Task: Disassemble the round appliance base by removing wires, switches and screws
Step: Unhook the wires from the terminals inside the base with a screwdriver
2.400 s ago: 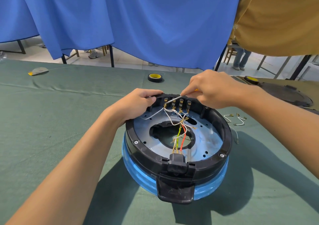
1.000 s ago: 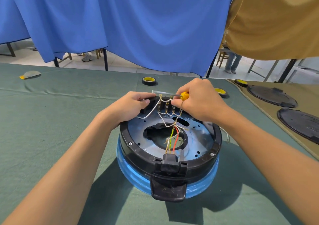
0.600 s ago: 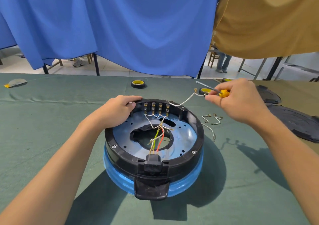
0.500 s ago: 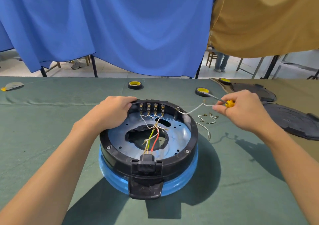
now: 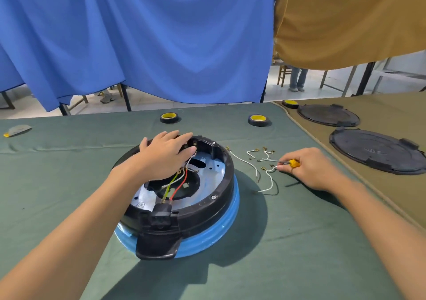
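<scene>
The round appliance base [image 5: 214,191], black rim over a blue body, lies on the green cloth with its metal plate up. Red, green-yellow and white wires [image 5: 177,182] run from its black socket [image 5: 160,216] toward the terminal row at the far rim. My left hand [image 5: 166,154] lies over those terminals with fingers spread flat. My right hand [image 5: 309,168] is right of the base, low over the cloth, and grips a small yellow-handled screwdriver [image 5: 280,161]. A loose white wire [image 5: 270,180] lies at its fingertips; whether the fingers still pinch it is unclear.
Several loose white wires with brass lugs [image 5: 253,154] lie on the cloth right of the base. Two black tape rolls with yellow cores [image 5: 169,117] [image 5: 258,120] sit at the far edge. Two black round covers [image 5: 378,152] [image 5: 328,115] rest on the tan cloth at right.
My right hand pulled a white wire off the terminals and carried it right, down to the cloth beside the other wires. My left hand shifted from the rim onto the terminals.
</scene>
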Action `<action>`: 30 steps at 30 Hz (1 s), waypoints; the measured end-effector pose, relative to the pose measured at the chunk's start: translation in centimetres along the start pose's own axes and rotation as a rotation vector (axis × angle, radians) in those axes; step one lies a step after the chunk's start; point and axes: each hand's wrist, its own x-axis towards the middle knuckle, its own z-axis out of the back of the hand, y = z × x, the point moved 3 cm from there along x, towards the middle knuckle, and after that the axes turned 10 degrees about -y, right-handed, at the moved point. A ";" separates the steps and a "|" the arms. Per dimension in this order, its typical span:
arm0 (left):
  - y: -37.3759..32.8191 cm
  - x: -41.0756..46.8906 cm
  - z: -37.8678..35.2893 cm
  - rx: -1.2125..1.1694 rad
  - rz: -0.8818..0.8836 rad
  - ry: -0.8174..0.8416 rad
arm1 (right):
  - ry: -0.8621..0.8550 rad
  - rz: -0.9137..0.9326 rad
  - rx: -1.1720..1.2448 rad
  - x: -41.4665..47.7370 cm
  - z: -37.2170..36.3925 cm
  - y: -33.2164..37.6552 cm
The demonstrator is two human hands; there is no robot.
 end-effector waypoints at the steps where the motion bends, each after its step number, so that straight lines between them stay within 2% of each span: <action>1: 0.2 0.0 -0.2 0.002 0.005 -0.008 | -0.034 0.005 0.015 0.0 -0.2 -0.2; 4: 0.6 0.2 -0.5 0.027 0.000 -0.060 | -0.106 0.018 0.052 0.0 -0.8 -0.5; 8: 0.8 0.2 -0.7 0.049 -0.008 -0.095 | -0.111 0.024 0.054 0.1 -1.1 -0.5; 19: 1.9 -0.2 0.5 -0.033 -0.049 -0.074 | -0.133 -0.035 0.079 -0.3 -1.1 -1.2; 30: 3.8 -0.7 1.1 -0.075 -0.026 -0.104 | -0.251 -0.113 0.022 -0.2 -0.2 -2.1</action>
